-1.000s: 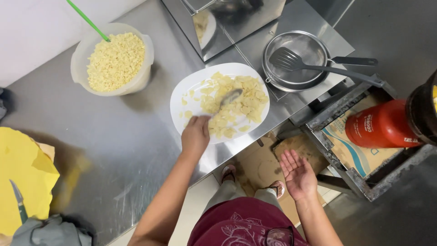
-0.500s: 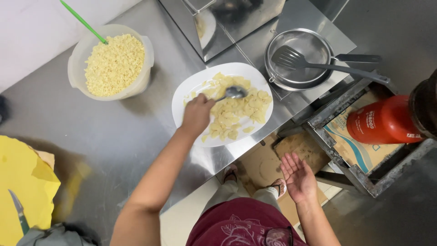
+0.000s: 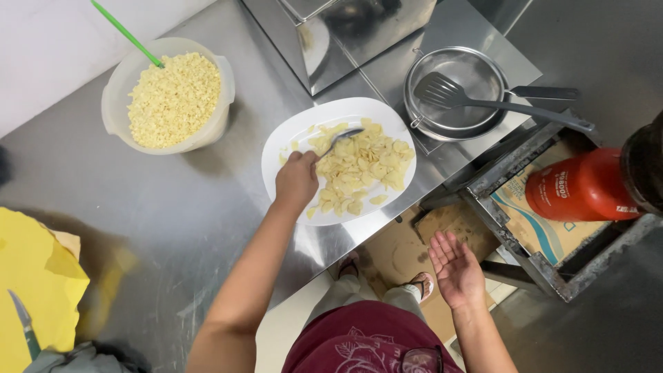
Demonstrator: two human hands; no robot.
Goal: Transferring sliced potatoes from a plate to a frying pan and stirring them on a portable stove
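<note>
Steel counter (image 3: 173,228) is carrying a white plate (image 3: 290,138) of chips (image 3: 359,173); I'm seeing my left hand (image 3: 295,181) gripping a spoon (image 3: 340,140) there, my right hand (image 3: 456,268) hanging open, empty.

A single head-worn camera looks almost straight down from above the steel tabletop (image 3: 173,221), high enough to take in the person's own forearms, lap and sandalled feet at the lower edge. The white plate (image 3: 290,138) sits near the middle of the view and serves as landmark: the plastic bowl (image 3: 114,103) lies to its upper left, the metal pan (image 3: 456,121) to its upper right, the floor below it. There is no second view to share any part.
</note>
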